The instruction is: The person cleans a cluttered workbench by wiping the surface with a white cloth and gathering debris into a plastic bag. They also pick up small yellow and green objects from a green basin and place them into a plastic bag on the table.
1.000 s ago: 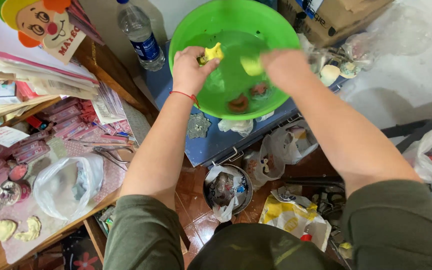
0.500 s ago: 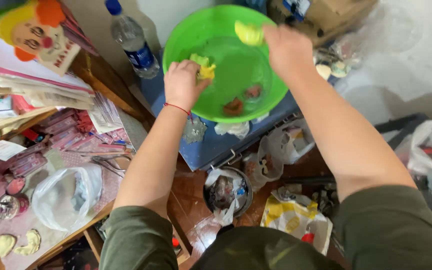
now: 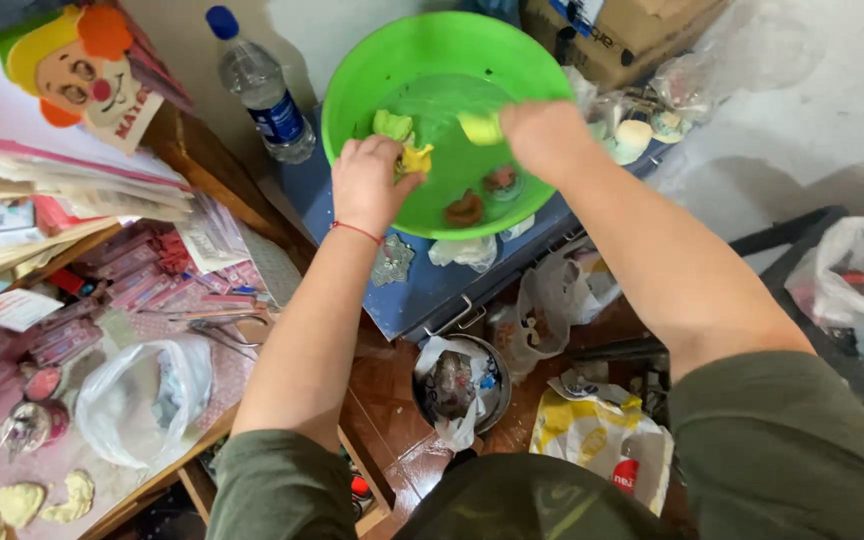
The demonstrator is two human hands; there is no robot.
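Head view: both grips clamp yellow pieces, left hand (image 3: 370, 182), right hand (image 3: 542, 135), over green basin (image 3: 372, 60).

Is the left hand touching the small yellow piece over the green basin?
Touching. The head view shows the left hand pinching the yellow piece between its fingertips above the green basin.

Green basin (image 3: 362, 70) on blue box (image 3: 432, 290)

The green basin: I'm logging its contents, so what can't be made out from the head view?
- Right hand: covers most of its yellow piece.
- Left hand: hides part of another yellow piece.
- Green basin: two brownish lumps too small to identify.
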